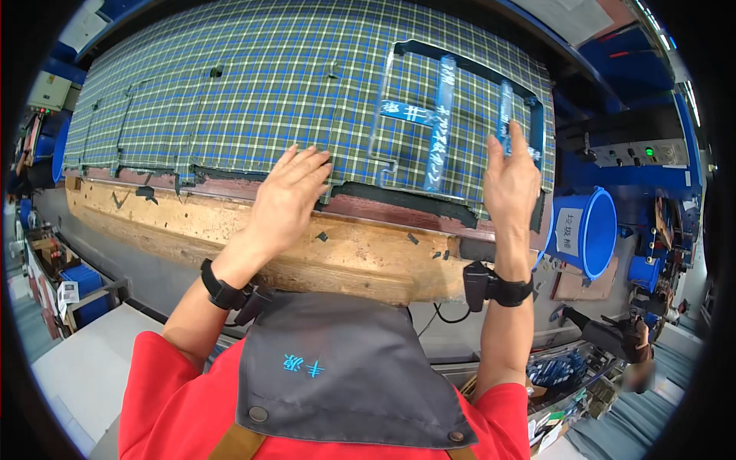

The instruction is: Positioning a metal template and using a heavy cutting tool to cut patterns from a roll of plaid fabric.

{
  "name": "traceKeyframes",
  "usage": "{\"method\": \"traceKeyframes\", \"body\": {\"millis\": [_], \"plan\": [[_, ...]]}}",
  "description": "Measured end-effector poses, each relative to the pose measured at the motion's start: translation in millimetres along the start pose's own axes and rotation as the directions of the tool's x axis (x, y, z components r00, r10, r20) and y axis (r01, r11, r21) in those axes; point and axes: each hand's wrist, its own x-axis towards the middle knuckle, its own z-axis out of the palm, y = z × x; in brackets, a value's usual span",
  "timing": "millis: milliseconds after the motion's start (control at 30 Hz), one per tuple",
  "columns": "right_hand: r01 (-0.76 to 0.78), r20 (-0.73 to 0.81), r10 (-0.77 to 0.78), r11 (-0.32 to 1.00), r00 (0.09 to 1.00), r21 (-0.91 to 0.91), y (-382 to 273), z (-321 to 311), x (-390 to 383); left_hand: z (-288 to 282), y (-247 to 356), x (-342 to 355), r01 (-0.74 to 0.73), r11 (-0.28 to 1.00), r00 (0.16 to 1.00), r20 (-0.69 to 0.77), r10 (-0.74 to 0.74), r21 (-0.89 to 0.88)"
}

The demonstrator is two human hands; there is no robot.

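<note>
A sheet of green, blue and white plaid fabric [261, 100] covers the work surface. On its right part lies a cutting die [438, 146], a thin metal outline with blue crossbars that bear white handwriting. My right hand [512, 184] is at the die's right crossbar, thumb on one side and fingers on the other, gripping it. To the left of the die, my left hand [295, 188] rests palm down near the fabric's front edge, its fingers stretched out and holding nothing. Cut-out gaps show along that front edge.
A worn wooden ledge [353, 261] with dark fabric scraps runs along the front. At the right stands a blue bin [594, 234], below a control panel [644, 156] with a green light. Another person [613, 337] is at the lower right.
</note>
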Motion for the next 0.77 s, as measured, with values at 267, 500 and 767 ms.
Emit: {"method": "traceKeyframes", "body": {"millis": [267, 500, 767], "plan": [[-0.064, 0.134, 0.073, 0.996, 0.988, -0.069, -16.3, 48.7, 8.8, 26.4, -0.9, -5.5, -0.023, 0.999, 0.998, -0.064, 0.025, 0.028], [-0.034, 0.052, 0.034, 0.999, 0.998, 0.003, -10.0, 51.8, 19.8, 31.9, -3.5, -6.3, -0.025, 0.998, 0.998, -0.056, 0.028, 0.055], [-0.159, 0.134, 0.157, 0.987, 0.978, 0.002, -12.3, 45.7, 19.7, 29.2, -0.2, -5.6, -0.051, 0.999, 0.999, -0.005, 0.051, 0.002]]}}
